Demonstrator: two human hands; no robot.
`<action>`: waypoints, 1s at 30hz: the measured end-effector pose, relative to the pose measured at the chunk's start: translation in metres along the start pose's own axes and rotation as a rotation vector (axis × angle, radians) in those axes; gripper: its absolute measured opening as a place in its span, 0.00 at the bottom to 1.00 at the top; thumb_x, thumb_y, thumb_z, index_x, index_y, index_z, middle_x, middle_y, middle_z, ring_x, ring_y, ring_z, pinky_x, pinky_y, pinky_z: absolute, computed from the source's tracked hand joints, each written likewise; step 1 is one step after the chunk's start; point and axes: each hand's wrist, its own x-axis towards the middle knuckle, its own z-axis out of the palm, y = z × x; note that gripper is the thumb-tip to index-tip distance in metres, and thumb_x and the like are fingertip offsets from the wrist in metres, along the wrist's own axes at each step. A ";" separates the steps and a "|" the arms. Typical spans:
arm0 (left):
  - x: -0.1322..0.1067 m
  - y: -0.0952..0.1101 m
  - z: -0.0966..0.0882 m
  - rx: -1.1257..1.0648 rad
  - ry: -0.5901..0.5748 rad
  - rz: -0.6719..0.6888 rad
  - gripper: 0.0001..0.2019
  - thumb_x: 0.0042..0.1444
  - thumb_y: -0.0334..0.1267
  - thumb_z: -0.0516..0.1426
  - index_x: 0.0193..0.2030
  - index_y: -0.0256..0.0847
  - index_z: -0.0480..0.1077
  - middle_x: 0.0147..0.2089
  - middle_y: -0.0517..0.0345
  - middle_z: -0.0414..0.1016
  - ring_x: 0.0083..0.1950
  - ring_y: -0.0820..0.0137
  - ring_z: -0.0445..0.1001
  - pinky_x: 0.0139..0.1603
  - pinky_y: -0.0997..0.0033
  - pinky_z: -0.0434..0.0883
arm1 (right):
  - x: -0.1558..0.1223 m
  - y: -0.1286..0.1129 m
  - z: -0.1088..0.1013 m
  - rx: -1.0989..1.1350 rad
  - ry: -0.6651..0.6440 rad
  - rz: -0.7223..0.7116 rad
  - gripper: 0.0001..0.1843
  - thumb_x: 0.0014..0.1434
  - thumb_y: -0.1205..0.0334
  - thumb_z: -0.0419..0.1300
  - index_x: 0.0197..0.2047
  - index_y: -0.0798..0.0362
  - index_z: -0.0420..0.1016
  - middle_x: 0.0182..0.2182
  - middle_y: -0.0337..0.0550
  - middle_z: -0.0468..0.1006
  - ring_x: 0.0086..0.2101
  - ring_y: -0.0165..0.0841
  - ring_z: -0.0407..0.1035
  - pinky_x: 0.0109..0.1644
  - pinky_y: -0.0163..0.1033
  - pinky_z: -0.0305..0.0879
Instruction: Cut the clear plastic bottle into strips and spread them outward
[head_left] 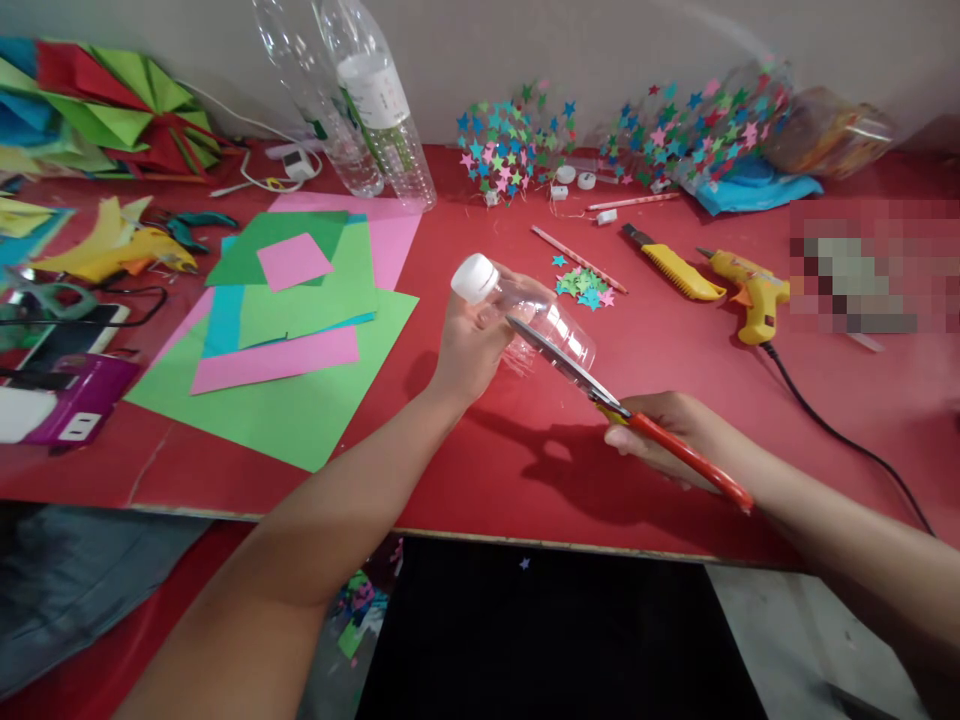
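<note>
black cloth [555, 635] on the lap is closest. at twelve o'clock from it, the left hand [471, 345] pinches a clear, round plastic bottle [551, 318] near its white cap [474, 278]. the right hand [684, 417] grips red-handled metal scissors [626, 409]. snipping seems underway; the next cut would need a steady bottle.

On my feed the light was moderate, with soft shadows on the red table [459, 490], glints along the clear bottle [564, 322] and a pale streak across the grey wall [525, 40]. The left edge looked soft; blocky pixels masked a patch at right.
</note>
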 end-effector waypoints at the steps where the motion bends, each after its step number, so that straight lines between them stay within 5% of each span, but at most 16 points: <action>1: 0.000 0.000 0.000 0.002 -0.001 0.006 0.15 0.50 0.40 0.65 0.40 0.46 0.63 0.37 0.61 0.79 0.45 0.65 0.79 0.47 0.59 0.74 | 0.000 -0.001 0.000 -0.010 0.003 0.007 0.26 0.55 0.40 0.61 0.22 0.52 0.58 0.17 0.30 0.57 0.18 0.22 0.52 0.21 0.33 0.46; 11: -0.002 0.007 0.004 0.133 -0.031 0.034 0.16 0.51 0.40 0.65 0.40 0.45 0.62 0.37 0.61 0.79 0.41 0.68 0.79 0.48 0.60 0.72 | 0.004 0.002 -0.004 0.003 -0.045 -0.070 0.29 0.56 0.34 0.55 0.26 0.54 0.66 0.18 0.32 0.61 0.17 0.23 0.54 0.21 0.33 0.48; 30: 0.000 0.008 0.003 0.128 -0.011 0.061 0.14 0.52 0.42 0.64 0.39 0.46 0.62 0.36 0.60 0.78 0.42 0.66 0.79 0.49 0.59 0.74 | 0.000 0.000 -0.002 0.003 -0.015 0.018 0.25 0.55 0.44 0.62 0.21 0.50 0.55 0.15 0.30 0.56 0.16 0.23 0.52 0.19 0.33 0.47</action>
